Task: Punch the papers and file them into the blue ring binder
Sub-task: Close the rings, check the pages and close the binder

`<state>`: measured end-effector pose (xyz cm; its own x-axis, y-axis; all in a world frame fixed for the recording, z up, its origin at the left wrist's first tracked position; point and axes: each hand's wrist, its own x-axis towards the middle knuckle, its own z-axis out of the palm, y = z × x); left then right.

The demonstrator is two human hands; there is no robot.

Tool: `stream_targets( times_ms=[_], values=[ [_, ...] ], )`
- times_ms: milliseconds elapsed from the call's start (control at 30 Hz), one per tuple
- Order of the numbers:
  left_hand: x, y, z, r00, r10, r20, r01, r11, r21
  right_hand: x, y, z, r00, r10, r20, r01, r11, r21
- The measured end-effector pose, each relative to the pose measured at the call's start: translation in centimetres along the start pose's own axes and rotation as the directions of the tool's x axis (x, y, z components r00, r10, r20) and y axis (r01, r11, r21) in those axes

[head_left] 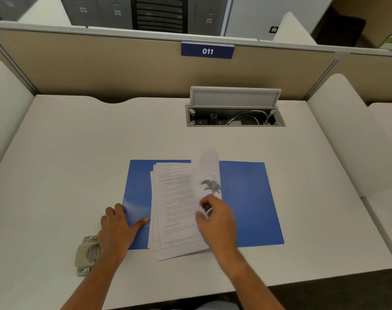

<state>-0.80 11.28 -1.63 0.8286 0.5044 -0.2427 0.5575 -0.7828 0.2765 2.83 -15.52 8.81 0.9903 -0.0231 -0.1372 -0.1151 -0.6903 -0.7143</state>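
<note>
Papers (177, 209) lay stacked on the open blue ring binder (248, 198), flat on the white desk (78, 153). Right hand (215, 218) pinched a lifted sheet (209, 173), blurred mid-turn. Left hand (119, 224) pressed flat and open on the binder's left edge, gripping nothing. Hole punch (86, 253) sat beside that wrist. Beyond: open cable hatch (235, 108), beige partition (101, 68), sign 011 (207, 51).

blue ring binder (246, 198) open flat, papers (177, 209) inside

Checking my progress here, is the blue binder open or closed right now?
Open: the blue binder lies spread flat, both covers showing, with papers on its middle.
</note>
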Motion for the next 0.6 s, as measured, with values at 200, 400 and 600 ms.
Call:
stream_targets(
  times_ms=[200,400,600],
  values=[
    [-0.1,0.3,-0.2,1.000,-0.008,0.004,0.008,1.000,-0.001,-1.3,-1.3,8.6,0.966,-0.100,0.239,0.134,0.982,-0.131],
    [-1.8,2.6,-0.7,0.997,-0.071,0.008,0.070,0.950,-0.305,-0.7,0.5,7.4,0.996,-0.044,0.080,0.045,0.999,-0.009],
    [-3.7,7.1,-0.2,0.969,-0.142,0.202,0.238,0.759,-0.606,2.1,6.9,2.1,0.982,0.179,-0.064,-0.174,0.982,0.069]
  ],
)
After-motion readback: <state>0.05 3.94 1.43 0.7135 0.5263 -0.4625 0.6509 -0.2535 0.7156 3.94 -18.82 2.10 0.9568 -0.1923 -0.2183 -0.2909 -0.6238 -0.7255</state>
